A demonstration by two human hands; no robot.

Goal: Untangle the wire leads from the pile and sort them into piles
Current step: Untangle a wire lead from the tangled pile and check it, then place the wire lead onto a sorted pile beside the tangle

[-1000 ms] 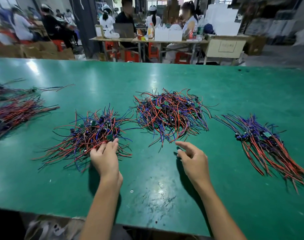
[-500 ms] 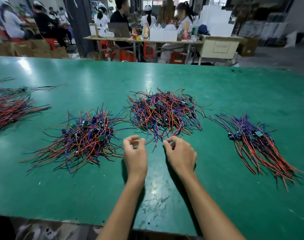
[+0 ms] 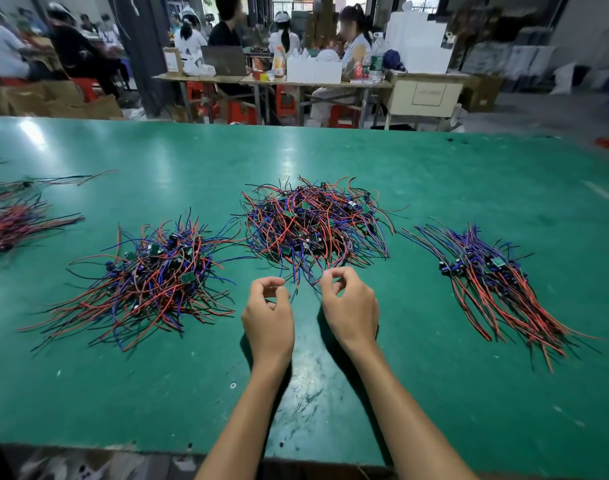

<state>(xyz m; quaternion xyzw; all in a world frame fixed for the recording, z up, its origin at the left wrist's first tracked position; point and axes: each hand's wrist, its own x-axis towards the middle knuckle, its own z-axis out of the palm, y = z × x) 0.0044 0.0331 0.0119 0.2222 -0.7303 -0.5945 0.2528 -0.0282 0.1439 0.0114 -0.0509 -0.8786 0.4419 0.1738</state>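
Observation:
The tangled pile of red, blue and black wire leads with small green boards lies mid-table. My left hand hovers just in front of it, fingers loosely curled, thumb and forefinger apart, nothing in them. Beside it, my right hand has curled fingertips at the wire ends on the pile's near edge; a pinch on a lead is not clear. A looser pile lies to the left. A combed, aligned pile lies to the right.
The green table carries another wire pile at its far left edge. Beyond the table's far edge, several people sit at benches with white boxes and red stools.
My left hand left the left pile and moved right to the middle pile's front. My right hand shifted left and forward, and its fingers curled at the wire ends.

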